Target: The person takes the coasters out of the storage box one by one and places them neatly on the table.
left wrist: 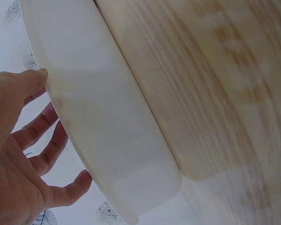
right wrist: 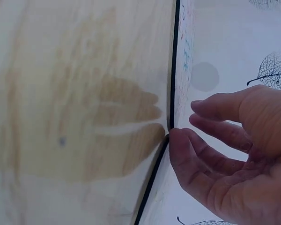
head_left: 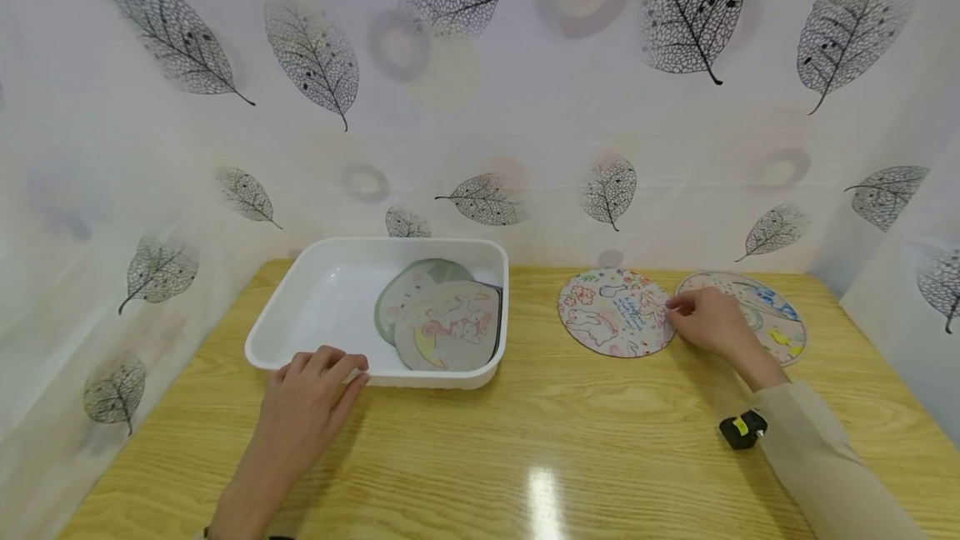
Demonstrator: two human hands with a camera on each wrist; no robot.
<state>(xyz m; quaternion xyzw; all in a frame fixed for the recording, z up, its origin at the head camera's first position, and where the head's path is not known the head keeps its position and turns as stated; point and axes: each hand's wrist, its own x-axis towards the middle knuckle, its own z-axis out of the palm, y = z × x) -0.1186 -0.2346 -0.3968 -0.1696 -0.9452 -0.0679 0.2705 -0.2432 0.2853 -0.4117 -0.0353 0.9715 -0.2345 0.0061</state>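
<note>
My left hand [head_left: 311, 394] holds the near rim of a white plastic tray [head_left: 300, 273], its thumb on the outer side in the left wrist view. Inside the tray lie a green round mat [head_left: 397, 290] and a pinkish one [head_left: 442, 336] overlapping it. My right hand [head_left: 708, 319] has its fingertips at the right edge of a flowery printed round mat [head_left: 615, 315], fingers loosely bent. Beneath that hand, partly hidden, is another printed round mat [head_left: 787, 332]. In the right wrist view a fingertip [right wrist: 178, 138] meets the mats' thin black edges, where they adjoin.
A small black object with a yellow label [head_left: 742, 429] lies on the wooden table [head_left: 525, 432], beside the right sleeve [head_left: 817, 448]. A leaf-patterned white sheet [head_left: 525, 132] stands behind the table and along its sides.
</note>
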